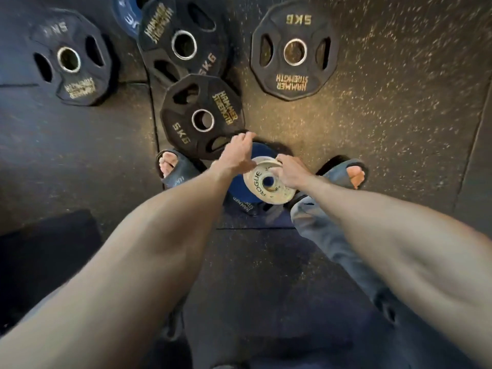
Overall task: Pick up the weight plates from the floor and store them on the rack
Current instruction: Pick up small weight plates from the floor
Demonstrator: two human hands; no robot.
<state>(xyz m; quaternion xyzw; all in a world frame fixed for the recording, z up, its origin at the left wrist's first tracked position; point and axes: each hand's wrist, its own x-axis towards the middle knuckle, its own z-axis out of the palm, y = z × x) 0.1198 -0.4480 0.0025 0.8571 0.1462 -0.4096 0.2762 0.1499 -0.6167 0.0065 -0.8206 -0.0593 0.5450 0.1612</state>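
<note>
A small white Rogue plate (257,179) lies tilted on a blue plate (239,194) between my feet. My right hand (288,173) is shut on the white plate's right rim. My left hand (237,153) reaches across the blue plate, its fingers bent at that plate's far rim, next to a black 5 kg plate (186,121); its thumb touches the white plate. Whether the left hand grips anything is unclear. More black 5 kg plates lie flat at the right (294,83), middle (207,35) and left (72,86). The rack is out of view.
Another blue plate (126,16) peeks out at the top edge under the middle black plate. My sandalled feet (170,165) (351,171) stand on either side of the blue plate. A dark block (45,249) sits at the lower left on the speckled rubber floor (399,115).
</note>
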